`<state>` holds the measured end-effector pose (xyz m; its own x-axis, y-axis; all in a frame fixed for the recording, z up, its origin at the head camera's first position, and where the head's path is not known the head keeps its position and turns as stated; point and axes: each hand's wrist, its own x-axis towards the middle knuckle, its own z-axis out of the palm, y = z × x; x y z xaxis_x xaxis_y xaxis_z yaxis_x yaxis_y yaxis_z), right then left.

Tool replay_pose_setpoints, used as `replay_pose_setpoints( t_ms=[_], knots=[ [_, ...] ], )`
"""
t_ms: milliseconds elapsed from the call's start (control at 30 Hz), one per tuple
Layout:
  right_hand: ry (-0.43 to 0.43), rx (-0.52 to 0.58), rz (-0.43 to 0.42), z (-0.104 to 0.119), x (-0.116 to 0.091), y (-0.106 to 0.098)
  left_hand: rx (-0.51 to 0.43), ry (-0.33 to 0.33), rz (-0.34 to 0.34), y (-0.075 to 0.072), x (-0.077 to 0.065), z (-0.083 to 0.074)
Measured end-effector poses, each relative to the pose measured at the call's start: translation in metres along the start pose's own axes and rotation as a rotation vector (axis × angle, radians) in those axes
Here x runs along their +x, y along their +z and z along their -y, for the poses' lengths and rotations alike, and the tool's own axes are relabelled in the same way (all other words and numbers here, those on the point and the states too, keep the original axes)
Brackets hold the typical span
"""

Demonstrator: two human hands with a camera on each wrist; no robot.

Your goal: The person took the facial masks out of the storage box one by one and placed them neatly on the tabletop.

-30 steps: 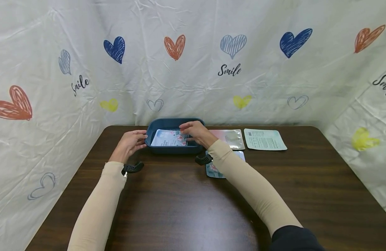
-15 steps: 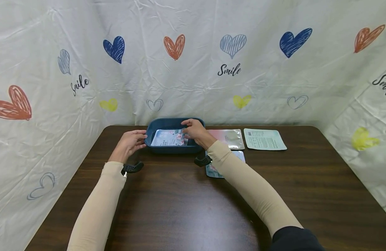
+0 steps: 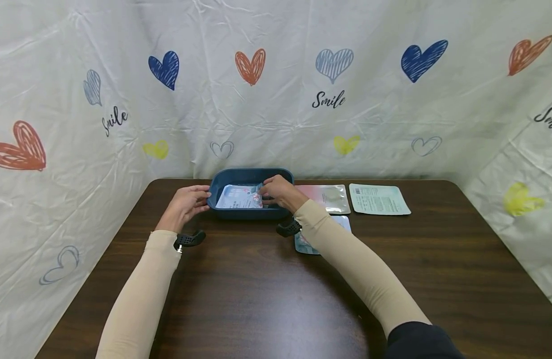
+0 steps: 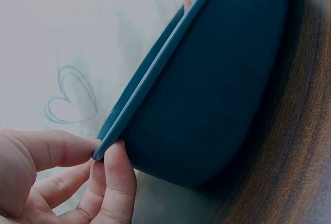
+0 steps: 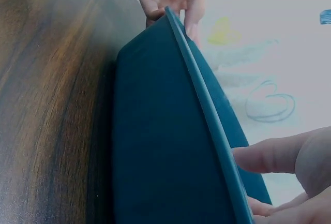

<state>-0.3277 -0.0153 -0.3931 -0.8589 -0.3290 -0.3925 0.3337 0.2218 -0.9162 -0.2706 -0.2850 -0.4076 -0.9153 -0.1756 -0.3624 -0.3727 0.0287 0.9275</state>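
A dark blue plastic bin stands at the table's far edge. My left hand pinches the rim at its left end, thumb over the edge and fingers under it, as the left wrist view shows. Inside the bin lies a pale blue sheet mask packet with a floral print. My right hand reaches over the bin's right end and holds the packet by its right edge, which bends up at the fingers. In the right wrist view the thumb shows above the rim, while the bin's wall hides the fingertips.
To the right of the bin lie a pink and silver packet and a mint green packet. Another floral blue packet lies nearer, partly under the right forearm. A white cloth with hearts hangs behind the table.
My right fingers have shifted slightly on the packet's right edge, which now bends up more. The left hand and the bin stay in place.
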Motion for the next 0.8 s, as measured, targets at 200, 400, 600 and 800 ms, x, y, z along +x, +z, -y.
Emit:
replay_pose_setpoints(
  t_ms=[200, 400, 600, 800],
  knots=[
    [0.021, -0.041, 0.027, 0.0000, -0.0001, -0.0007, -0.001, 0.003, 0.008, -0.0001, -0.0013, -0.0005],
    [0.005, -0.066, 0.038, 0.0016, -0.0028, -0.0006, 0.015, 0.006, 0.017, 0.0002, -0.0049, -0.0019],
    [-0.019, -0.068, 0.011, 0.0007, -0.0026, 0.0011, 0.012, 0.006, 0.007, 0.0004, -0.0043, -0.0025],
    [-0.059, -0.066, -0.019, 0.0004, -0.0051, 0.0012, 0.019, 0.000, 0.011, -0.0002, -0.0045, -0.0021]
  ],
)
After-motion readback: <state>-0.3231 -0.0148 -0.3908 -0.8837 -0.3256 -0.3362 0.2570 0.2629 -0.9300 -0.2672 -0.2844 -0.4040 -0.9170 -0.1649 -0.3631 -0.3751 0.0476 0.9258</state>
